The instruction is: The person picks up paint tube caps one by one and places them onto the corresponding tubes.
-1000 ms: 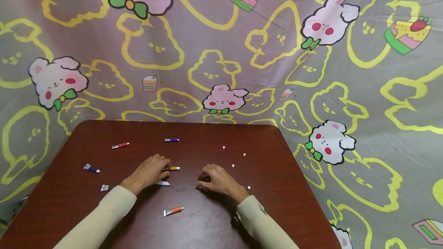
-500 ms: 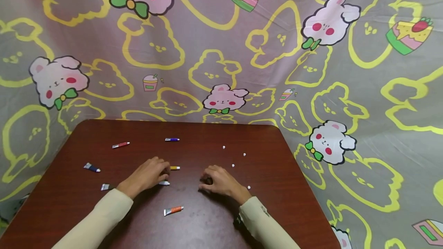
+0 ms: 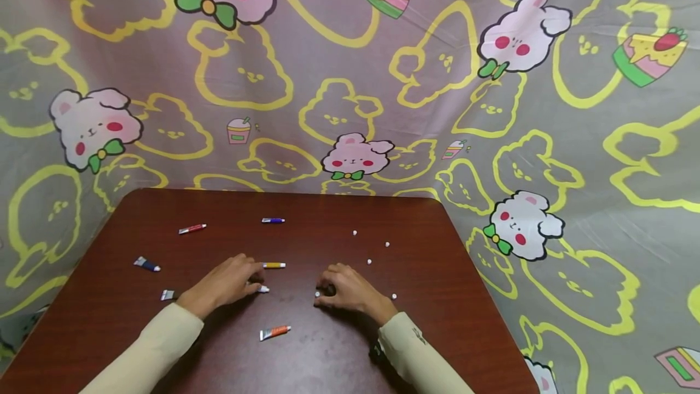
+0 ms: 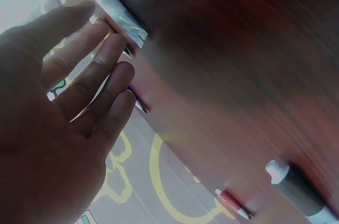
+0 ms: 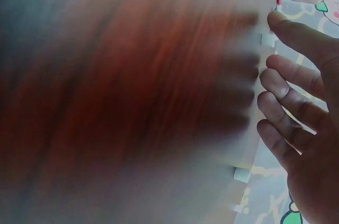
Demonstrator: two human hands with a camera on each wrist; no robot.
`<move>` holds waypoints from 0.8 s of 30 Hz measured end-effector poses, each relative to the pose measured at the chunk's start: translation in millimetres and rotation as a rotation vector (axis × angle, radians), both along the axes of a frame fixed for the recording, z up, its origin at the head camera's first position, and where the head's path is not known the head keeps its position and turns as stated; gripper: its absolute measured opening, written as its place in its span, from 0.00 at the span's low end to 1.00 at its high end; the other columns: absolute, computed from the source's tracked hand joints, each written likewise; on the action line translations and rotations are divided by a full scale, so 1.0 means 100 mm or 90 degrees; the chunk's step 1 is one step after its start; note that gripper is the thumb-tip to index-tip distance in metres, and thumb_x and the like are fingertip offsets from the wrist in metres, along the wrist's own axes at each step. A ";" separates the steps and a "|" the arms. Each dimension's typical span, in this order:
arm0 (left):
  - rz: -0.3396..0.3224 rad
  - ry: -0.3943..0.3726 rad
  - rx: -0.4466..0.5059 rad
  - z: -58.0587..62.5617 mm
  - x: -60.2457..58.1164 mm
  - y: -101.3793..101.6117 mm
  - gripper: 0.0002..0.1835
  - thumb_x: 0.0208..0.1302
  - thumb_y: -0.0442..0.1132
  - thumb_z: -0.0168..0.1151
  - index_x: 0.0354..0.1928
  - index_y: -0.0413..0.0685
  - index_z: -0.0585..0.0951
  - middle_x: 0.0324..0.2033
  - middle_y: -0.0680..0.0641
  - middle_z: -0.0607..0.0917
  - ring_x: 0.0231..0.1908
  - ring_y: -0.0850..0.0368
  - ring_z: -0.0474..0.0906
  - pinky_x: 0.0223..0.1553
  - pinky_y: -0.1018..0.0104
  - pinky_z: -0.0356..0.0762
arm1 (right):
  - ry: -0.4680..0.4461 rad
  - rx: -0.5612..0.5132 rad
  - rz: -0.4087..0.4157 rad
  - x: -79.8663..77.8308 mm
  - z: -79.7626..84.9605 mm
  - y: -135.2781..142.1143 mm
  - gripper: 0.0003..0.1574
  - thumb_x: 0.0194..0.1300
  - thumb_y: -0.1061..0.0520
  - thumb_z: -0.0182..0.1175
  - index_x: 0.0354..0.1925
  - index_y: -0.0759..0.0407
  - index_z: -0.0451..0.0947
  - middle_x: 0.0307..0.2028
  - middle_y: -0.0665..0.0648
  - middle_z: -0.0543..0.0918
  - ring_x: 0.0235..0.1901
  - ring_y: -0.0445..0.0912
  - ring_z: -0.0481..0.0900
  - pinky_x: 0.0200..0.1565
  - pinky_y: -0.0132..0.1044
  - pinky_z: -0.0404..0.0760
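My left hand [image 3: 226,284] is low over the table, fingers loosely bent, beside a white paint tube [image 4: 119,15]. The tube lies on the wood with its capped end near my thumb; in the head view most of it is hidden behind the hand. Just beyond lies a yellow paint tube [image 3: 274,265]. My right hand [image 3: 350,290] rests low at the table's middle, thumb and fingers spread apart. A small white cap [image 3: 317,294] shows between thumb and fingertips, and the right wrist view has the white cap [image 5: 268,39] apart from both.
Other paint tubes lie about: red [image 3: 192,229], purple-blue [image 3: 273,220], dark blue [image 3: 147,264], orange [image 3: 275,333], and a black one [image 4: 299,189] partly behind my left wrist. Several loose white caps [image 3: 369,262] dot the right side. A patterned cloth [image 3: 350,102] hangs behind the table [image 3: 328,357].
My left hand has drawn back from the yellow tube to the white one, uncovering the yellow. My right hand has shifted slightly right and nearer me, and the white cap by its fingertips is now visible.
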State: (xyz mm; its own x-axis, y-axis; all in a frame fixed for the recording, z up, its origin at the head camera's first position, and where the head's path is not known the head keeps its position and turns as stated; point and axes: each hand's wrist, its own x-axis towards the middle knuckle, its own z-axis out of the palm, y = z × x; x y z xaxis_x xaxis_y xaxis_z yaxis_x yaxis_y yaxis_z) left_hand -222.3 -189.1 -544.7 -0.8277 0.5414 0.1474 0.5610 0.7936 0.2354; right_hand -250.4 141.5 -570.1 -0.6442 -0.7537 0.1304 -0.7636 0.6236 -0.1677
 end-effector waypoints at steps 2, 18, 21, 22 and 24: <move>0.002 -0.010 0.001 0.00 0.01 -0.01 0.09 0.63 0.42 0.80 0.42 0.51 0.90 0.37 0.52 0.90 0.40 0.53 0.80 0.43 0.54 0.81 | 0.005 0.003 0.005 0.00 0.00 0.00 0.21 0.65 0.37 0.77 0.48 0.47 0.89 0.41 0.45 0.85 0.44 0.42 0.81 0.53 0.38 0.82; 0.004 -0.023 0.016 -0.05 0.04 -0.04 0.11 0.59 0.41 0.84 0.39 0.52 0.88 0.36 0.53 0.87 0.38 0.56 0.77 0.40 0.58 0.79 | 0.029 -0.007 0.037 0.00 -0.03 -0.02 0.12 0.68 0.44 0.77 0.43 0.47 0.90 0.39 0.45 0.86 0.42 0.41 0.82 0.49 0.36 0.82; 0.002 -0.017 0.016 -0.06 0.05 -0.04 0.12 0.58 0.40 0.84 0.38 0.51 0.87 0.35 0.53 0.86 0.37 0.56 0.77 0.40 0.58 0.79 | 0.024 -0.011 0.040 0.00 -0.04 -0.02 0.10 0.69 0.45 0.76 0.43 0.47 0.90 0.39 0.45 0.87 0.42 0.41 0.83 0.50 0.36 0.82; 0.000 -0.010 0.016 -0.06 0.05 -0.04 0.12 0.58 0.39 0.84 0.38 0.51 0.87 0.34 0.53 0.86 0.37 0.56 0.77 0.39 0.59 0.79 | 0.022 -0.011 0.041 0.00 -0.04 -0.02 0.09 0.70 0.45 0.76 0.43 0.47 0.90 0.40 0.46 0.87 0.43 0.41 0.83 0.50 0.36 0.82; -0.002 0.000 0.020 -0.07 0.06 -0.03 0.12 0.57 0.38 0.84 0.37 0.51 0.87 0.33 0.53 0.86 0.36 0.57 0.76 0.38 0.59 0.78 | 0.020 -0.011 0.042 0.01 -0.04 -0.02 0.09 0.71 0.46 0.75 0.43 0.47 0.90 0.40 0.46 0.88 0.43 0.41 0.83 0.51 0.37 0.82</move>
